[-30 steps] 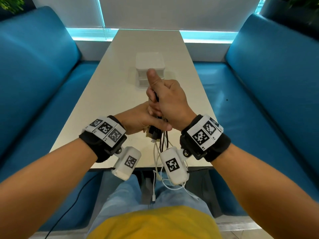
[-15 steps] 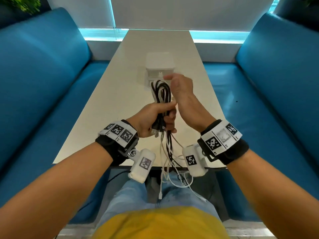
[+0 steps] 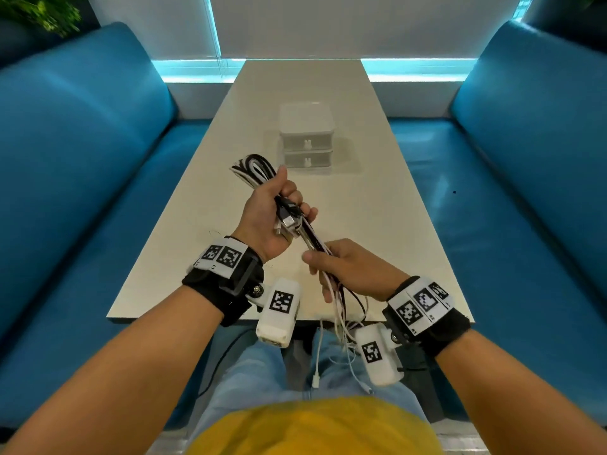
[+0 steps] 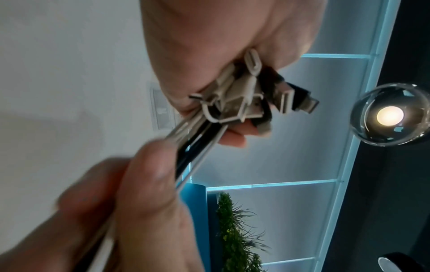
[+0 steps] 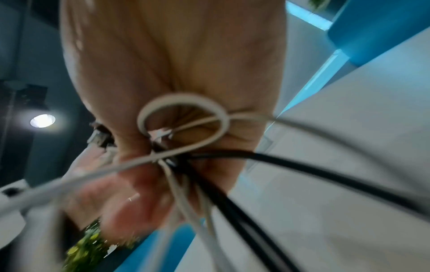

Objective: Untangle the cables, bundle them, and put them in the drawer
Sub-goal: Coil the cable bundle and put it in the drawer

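Note:
My left hand (image 3: 272, 211) grips a bundle of black and white cables (image 3: 253, 169) above the table, with the folded loop sticking out past the thumb toward the far left. Several USB plugs (image 4: 253, 99) poke out of the fist near the palm. The strands run down and right into my right hand (image 3: 341, 267), which holds them lower along their length. The loose cable ends (image 3: 341, 326) hang from there over the table edge onto my lap. A small white two-drawer box (image 3: 307, 139) stands mid-table beyond the hands, both drawers closed.
The pale table (image 3: 377, 208) runs lengthwise between two blue benches (image 3: 82, 165), the other bench (image 3: 525, 165) being on the right. A white plug (image 3: 316, 380) dangles over my jeans. A thin black wire (image 3: 223, 359) runs below the table's near edge.
My right hand has come down from the top of the loop to the strands below my left hand. My left hand has tilted the looped end away to the far left.

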Tool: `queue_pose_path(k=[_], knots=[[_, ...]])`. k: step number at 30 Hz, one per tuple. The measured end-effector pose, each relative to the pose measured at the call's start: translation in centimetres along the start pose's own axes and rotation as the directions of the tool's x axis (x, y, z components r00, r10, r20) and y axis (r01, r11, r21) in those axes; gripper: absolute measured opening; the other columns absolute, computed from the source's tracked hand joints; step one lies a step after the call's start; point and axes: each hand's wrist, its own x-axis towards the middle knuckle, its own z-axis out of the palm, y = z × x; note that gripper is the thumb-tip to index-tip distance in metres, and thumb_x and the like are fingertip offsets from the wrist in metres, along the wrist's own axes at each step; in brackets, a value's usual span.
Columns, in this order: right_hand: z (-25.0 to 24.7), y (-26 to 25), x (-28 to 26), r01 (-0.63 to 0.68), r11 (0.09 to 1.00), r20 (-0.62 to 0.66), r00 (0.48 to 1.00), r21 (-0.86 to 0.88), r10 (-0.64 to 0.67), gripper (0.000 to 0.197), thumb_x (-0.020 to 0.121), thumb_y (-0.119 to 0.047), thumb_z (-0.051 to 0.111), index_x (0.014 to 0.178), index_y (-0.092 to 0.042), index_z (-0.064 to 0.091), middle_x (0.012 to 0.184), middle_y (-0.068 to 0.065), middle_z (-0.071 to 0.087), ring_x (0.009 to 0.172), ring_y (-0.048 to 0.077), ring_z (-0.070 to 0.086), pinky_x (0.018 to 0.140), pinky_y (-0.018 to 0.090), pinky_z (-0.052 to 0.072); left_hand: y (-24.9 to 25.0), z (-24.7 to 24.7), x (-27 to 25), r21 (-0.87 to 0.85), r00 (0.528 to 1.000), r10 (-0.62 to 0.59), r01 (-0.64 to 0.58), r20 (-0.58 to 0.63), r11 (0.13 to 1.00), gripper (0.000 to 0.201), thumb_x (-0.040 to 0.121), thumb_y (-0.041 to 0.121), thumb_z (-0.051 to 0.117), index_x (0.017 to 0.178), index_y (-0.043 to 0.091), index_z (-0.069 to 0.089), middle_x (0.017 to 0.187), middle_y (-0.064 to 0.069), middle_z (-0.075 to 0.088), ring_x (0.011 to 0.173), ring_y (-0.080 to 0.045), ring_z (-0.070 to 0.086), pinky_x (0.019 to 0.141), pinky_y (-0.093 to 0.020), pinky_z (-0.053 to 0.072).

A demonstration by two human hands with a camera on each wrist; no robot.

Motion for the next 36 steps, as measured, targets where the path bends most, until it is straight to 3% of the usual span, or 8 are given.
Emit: queue_pose_path(k=[4,9,15,18,22,27,32,36], knots=[[-2.3,2.7,-3.6,-0.082,0.994,-0.025,0.996,0.079,0.084,0.028,0.100,-0.030,0.047,0.100,-0.010,0.067,0.079,0.012,0.072,0.073,0.026,0.068,0.064,0.029,0.053,-0.9,1.3,0.6,0.018,0.999,0.001,0.000,-0.043,1.000,0.046,0.099,0.039,0.046,0.059,0.018,0.038,0.046,0.004,0.041,0.040,-0.015,0.045,0.061,-0.030,0.046],[-7.2,7.7,-8.5,0.010,0.986,-0.502,0.862,0.167,0.076,0.027,0.099,-0.022,0.050,0.090,-0.013,0.073,0.098,0.000,0.075,0.100,0.016,0.068,0.084,0.028,0.054,-2.8,5.2,2.2,0.069,1.000,-0.004,0.003,0.018,0.998,0.044,0.100,0.033,0.044,0.060,0.017,0.036,0.046,0.002,0.040,0.038,-0.016,0.044,0.057,-0.028,0.045],[-10.1,11.0,-13.7,0.212,0.833,-0.661,0.717,0.511,0.223,0.031,0.099,-0.018,0.046,0.073,-0.004,0.056,0.047,-0.003,0.054,0.064,0.017,0.068,0.080,0.031,0.053,-7.6,11.8,2.9,0.201,0.988,-0.091,0.065,0.121,0.977,0.046,0.099,0.035,0.047,0.059,0.016,0.036,0.045,0.001,0.039,0.040,-0.017,0.041,0.057,-0.029,0.045],[-10.6,14.6,-16.4,-0.002,0.956,-0.744,0.628,0.294,0.230,0.033,0.092,-0.021,0.061,0.064,-0.002,0.058,0.046,-0.007,0.052,0.042,0.007,0.047,0.069,0.039,0.048,-10.0,14.4,2.8,0.264,0.977,-0.114,0.064,0.181,0.962,0.046,0.099,0.034,0.047,0.059,0.016,0.036,0.048,0.000,0.037,0.045,-0.020,0.039,0.057,-0.031,0.046],[-9.9,18.4,-19.1,-0.239,0.954,-0.759,0.582,0.181,0.290,0.043,0.088,-0.027,0.068,0.051,-0.010,0.053,0.049,-0.002,0.047,0.044,0.003,0.042,0.054,0.024,0.035,-13.6,17.2,1.8,0.378,0.951,-0.170,0.064,0.257,0.924,0.044,0.100,0.034,0.047,0.060,0.018,0.035,0.060,-0.004,0.028,0.055,-0.021,0.032,0.054,-0.029,0.049],[-7.7,24.5,-21.5,-0.528,0.827,-0.687,0.529,0.191,0.497,0.041,0.087,-0.039,0.067,0.056,-0.012,0.060,0.053,0.001,0.053,0.053,0.015,0.049,0.058,0.027,0.041,-15.1,19.7,1.0,0.424,0.932,-0.190,0.044,0.308,0.905,0.044,0.099,0.035,0.049,0.059,0.018,0.036,0.056,-0.001,0.031,0.055,-0.020,0.034,0.055,-0.029,0.050],[-3.4,31.4,-23.3,-0.786,0.606,-0.514,0.473,0.121,0.716,0.029,0.097,-0.025,0.052,0.116,-0.006,0.063,0.104,0.013,0.066,0.093,0.026,0.062,0.080,0.029,0.045,-14.1,21.0,1.1,0.428,0.925,-0.131,-0.037,0.356,0.903,0.044,0.099,0.034,0.048,0.060,0.018,0.036,0.058,-0.003,0.029,0.056,-0.021,0.033,0.055,-0.030,0.048],[-1.6,33.6,-23.5,-0.830,0.544,-0.505,0.420,0.124,0.754,0.030,0.093,-0.040,0.054,0.097,-0.014,0.070,0.107,0.013,0.069,0.100,0.028,0.062,0.080,0.030,0.043,-14.4,20.7,1.3,0.474,0.923,-0.144,-0.047,0.358,0.879,0.044,0.099,0.034,0.047,0.060,0.017,0.035,0.059,-0.003,0.031,0.054,-0.020,0.035,0.054,-0.030,0.048]])
